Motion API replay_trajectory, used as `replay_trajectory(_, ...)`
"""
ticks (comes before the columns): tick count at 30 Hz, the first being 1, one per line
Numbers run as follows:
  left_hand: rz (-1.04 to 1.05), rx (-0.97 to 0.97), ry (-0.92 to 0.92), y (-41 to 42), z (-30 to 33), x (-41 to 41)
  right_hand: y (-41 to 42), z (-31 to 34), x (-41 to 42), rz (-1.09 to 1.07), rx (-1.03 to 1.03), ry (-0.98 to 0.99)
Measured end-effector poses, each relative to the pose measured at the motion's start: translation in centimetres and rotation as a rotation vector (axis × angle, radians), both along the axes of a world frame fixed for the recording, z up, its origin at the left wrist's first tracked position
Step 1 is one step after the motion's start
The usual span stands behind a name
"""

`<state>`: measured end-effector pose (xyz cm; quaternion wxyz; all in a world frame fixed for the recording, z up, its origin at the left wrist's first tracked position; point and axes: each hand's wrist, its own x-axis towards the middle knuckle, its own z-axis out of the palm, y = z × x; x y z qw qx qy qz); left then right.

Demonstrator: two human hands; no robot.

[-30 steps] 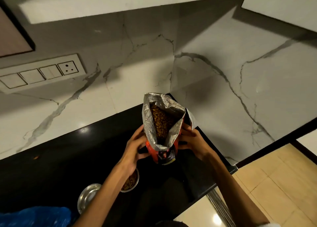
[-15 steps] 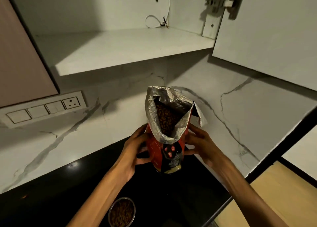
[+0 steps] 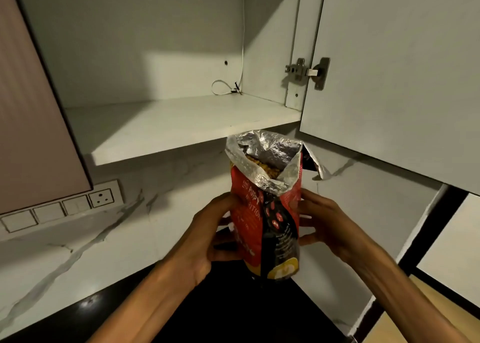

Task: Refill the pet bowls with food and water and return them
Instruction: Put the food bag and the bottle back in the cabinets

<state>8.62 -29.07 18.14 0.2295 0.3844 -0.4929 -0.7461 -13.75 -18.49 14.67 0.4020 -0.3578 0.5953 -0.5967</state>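
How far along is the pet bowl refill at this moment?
Done: cannot be confirmed, since no bowls are in view now. In hand: the left hand and right hand grip the open food bag, kibble showing inside, just below the open cabinet's shelf. Left, probably: shelve the bag, add water, return the bowls.

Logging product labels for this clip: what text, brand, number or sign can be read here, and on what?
"PUPPY": red front of the pet food bag, last letters partly creased.
"NUTRITION": below it on the same bag, first letters hidden by the fold.
Small logo above "PUPPY": too small to read.
Fine print on the bag's black panel: blurred, unreadable.
Switch plate: no text.
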Motion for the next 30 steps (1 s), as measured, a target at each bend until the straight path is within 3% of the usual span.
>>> replay_trajectory(14,-0.077,-0.036,0.115,3.7,5.4,-1.1,4.4,5.6,-0.6,-0.03,-0.06,0.094)
replay_trajectory(30,-0.217,-0.266,0.139,3.6,13.8,-0.8,5.3,14.6,-0.6,-0.074,-0.115,0.164)
